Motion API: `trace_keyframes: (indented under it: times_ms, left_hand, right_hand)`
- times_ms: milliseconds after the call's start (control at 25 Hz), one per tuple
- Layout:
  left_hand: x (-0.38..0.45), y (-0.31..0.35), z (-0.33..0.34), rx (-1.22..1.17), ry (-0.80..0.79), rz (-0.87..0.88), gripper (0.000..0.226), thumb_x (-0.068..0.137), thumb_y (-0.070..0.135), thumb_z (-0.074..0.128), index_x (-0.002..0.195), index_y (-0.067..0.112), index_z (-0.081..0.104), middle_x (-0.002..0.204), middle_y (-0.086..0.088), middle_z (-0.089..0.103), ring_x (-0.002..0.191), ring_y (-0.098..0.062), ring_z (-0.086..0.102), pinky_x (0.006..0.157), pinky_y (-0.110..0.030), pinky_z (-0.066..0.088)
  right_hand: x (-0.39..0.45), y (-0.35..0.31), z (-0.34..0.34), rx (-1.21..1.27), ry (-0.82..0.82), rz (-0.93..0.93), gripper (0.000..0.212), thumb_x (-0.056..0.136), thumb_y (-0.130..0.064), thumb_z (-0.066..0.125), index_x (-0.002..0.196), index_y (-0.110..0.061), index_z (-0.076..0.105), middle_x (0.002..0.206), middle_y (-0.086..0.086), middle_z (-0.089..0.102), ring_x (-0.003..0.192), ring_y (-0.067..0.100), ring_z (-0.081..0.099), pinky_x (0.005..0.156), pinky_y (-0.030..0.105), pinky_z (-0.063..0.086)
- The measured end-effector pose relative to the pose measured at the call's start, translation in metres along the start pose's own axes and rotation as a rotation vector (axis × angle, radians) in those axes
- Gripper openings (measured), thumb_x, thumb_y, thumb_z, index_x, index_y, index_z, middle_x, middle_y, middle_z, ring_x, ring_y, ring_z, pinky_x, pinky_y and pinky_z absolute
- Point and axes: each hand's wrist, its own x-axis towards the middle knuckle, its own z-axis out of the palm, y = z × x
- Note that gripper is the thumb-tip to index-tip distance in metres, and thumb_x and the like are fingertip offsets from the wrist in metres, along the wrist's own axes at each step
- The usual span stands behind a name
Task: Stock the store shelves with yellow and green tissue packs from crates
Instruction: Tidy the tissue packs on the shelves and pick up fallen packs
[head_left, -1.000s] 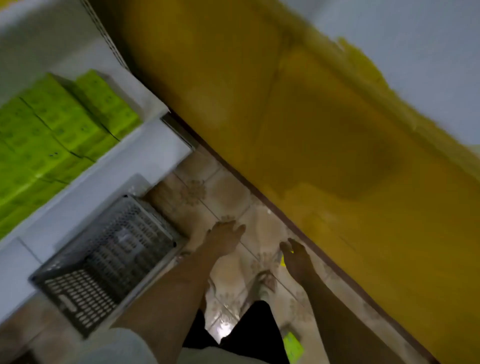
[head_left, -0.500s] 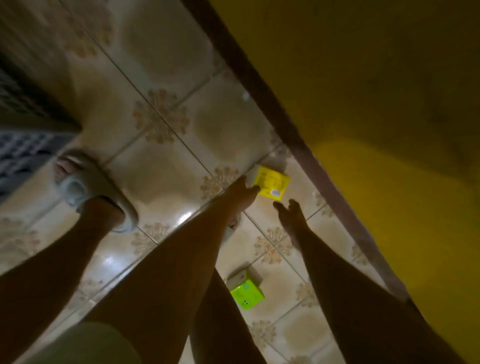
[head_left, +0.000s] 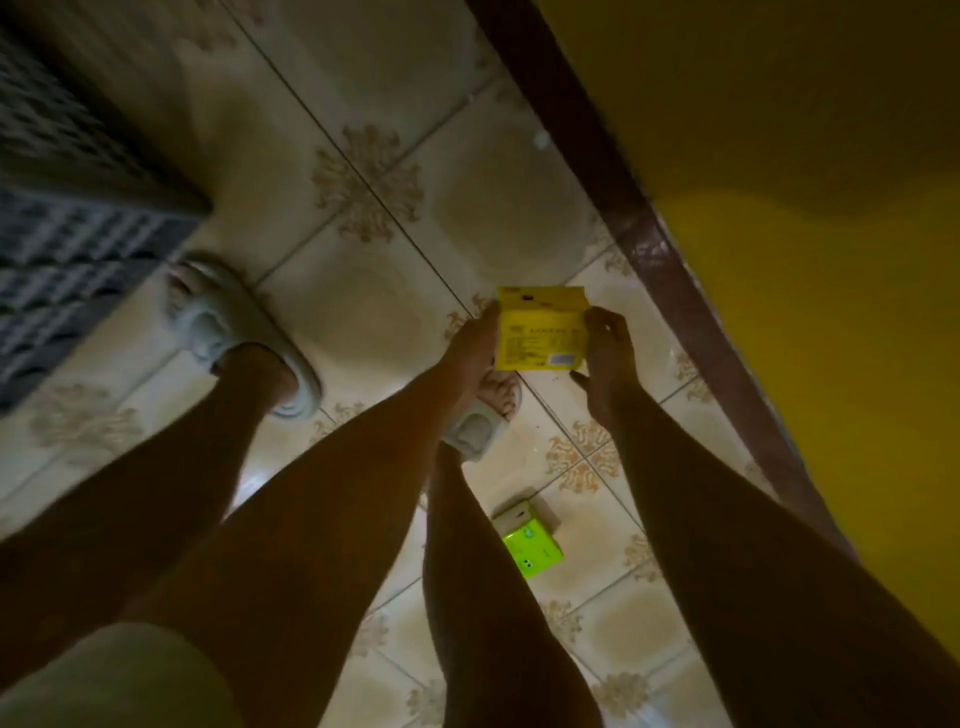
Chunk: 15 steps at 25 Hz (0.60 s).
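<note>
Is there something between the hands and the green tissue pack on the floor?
Nothing lies on the green pack. However, the left hand and right hand both hold the yellow pack, so neither is free.

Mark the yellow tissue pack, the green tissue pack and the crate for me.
yellow tissue pack (head_left: 540, 332), head view, middle of its printed face.
green tissue pack (head_left: 532, 550), head view, its bright top face.
crate (head_left: 67, 249), head view, its perforated side wall.
</note>
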Motion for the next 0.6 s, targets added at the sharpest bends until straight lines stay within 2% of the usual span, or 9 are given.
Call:
trace_keyframes:
  times_ms: [40, 80, 160, 240, 360, 480, 520, 600]
  left_hand:
    - [-0.046, 0.014, -0.019, -0.112, -0.004, -0.007, 0.057, 0.101, 0.054, 0.029, 0.116, 0.008, 0.059, 0.113, -0.008, 0.061, 0.097, -0.02, 0.065, 0.065, -0.025, 0.056]
    - [-0.085, 0.025, -0.036, -0.199, 0.002, -0.004, 0.057, 0.1, 0.058, 0.028, 0.103, 0.011, 0.06, 0.105, -0.005, 0.06, 0.089, -0.015, 0.065, 0.068, -0.027, 0.056]
    - [-0.18, 0.057, -0.069, -0.302, 0.074, 0.058, 0.056, 0.096, 0.063, 0.032, 0.096, 0.014, 0.059, 0.109, -0.005, 0.061, 0.102, -0.02, 0.061, 0.09, -0.044, 0.053]
    - [-0.262, 0.084, -0.091, -0.338, 0.16, 0.139, 0.054, 0.094, 0.061, 0.044, 0.101, 0.009, 0.06, 0.109, -0.008, 0.063, 0.11, -0.028, 0.06, 0.094, -0.051, 0.051]
    - [-0.377, 0.134, -0.112, -0.277, 0.15, 0.303, 0.045, 0.093, 0.043, 0.06, 0.116, 0.005, 0.063, 0.114, -0.013, 0.065, 0.112, -0.032, 0.061, 0.094, -0.049, 0.052]
    - [-0.459, 0.17, -0.133, -0.295, 0.083, 0.47, 0.02, 0.087, 0.016, 0.066, 0.106, 0.009, 0.065, 0.111, -0.017, 0.062, 0.107, -0.036, 0.06, 0.087, -0.047, 0.05]
    - [-0.482, 0.179, -0.138, -0.349, 0.048, 0.503, 0.019, 0.086, 0.008, 0.065, 0.104, 0.015, 0.064, 0.112, -0.015, 0.062, 0.107, -0.034, 0.059, 0.085, -0.046, 0.05]
    - [-0.519, 0.199, -0.147, -0.353, 0.022, 0.556, 0.036, 0.085, 0.0, 0.06, 0.111, 0.024, 0.061, 0.124, -0.011, 0.061, 0.114, -0.032, 0.059, 0.087, -0.048, 0.05]
  right_hand:
    - [-0.043, -0.017, 0.009, 0.028, -0.009, -0.026, 0.007, 0.102, -0.029, 0.045, 0.102, -0.023, 0.048, 0.093, 0.004, 0.057, 0.081, 0.019, 0.054, 0.073, 0.034, 0.041]
    - [-0.084, -0.032, 0.016, 0.034, -0.023, -0.049, 0.013, 0.101, -0.033, 0.047, 0.098, -0.021, 0.049, 0.092, 0.004, 0.058, 0.079, 0.017, 0.056, 0.071, 0.034, 0.045]
    - [-0.177, -0.073, 0.024, -0.014, -0.062, -0.116, 0.027, 0.096, -0.043, 0.053, 0.091, -0.016, 0.054, 0.09, 0.005, 0.061, 0.082, 0.018, 0.061, 0.076, 0.042, 0.054]
    - [-0.255, -0.105, 0.028, -0.085, -0.079, -0.177, 0.033, 0.092, -0.047, 0.058, 0.088, -0.014, 0.058, 0.093, 0.013, 0.065, 0.087, 0.027, 0.066, 0.079, 0.049, 0.058]
    - [-0.365, -0.159, 0.034, 0.003, -0.223, -0.2, 0.009, 0.091, -0.021, 0.06, 0.09, -0.017, 0.053, 0.106, 0.019, 0.064, 0.097, 0.034, 0.065, 0.077, 0.048, 0.057]
    - [-0.45, -0.201, 0.037, 0.087, -0.32, -0.338, 0.019, 0.088, -0.004, 0.058, 0.099, -0.018, 0.054, 0.106, 0.011, 0.062, 0.088, 0.024, 0.065, 0.071, 0.042, 0.057]
    - [-0.473, -0.214, 0.038, 0.076, -0.343, -0.398, 0.021, 0.087, -0.003, 0.059, 0.102, -0.018, 0.055, 0.107, 0.009, 0.062, 0.088, 0.022, 0.065, 0.07, 0.042, 0.057]
    - [-0.505, -0.242, 0.046, -0.021, -0.349, -0.521, 0.023, 0.086, -0.002, 0.057, 0.099, -0.022, 0.058, 0.103, 0.003, 0.063, 0.088, 0.018, 0.065, 0.073, 0.043, 0.057]
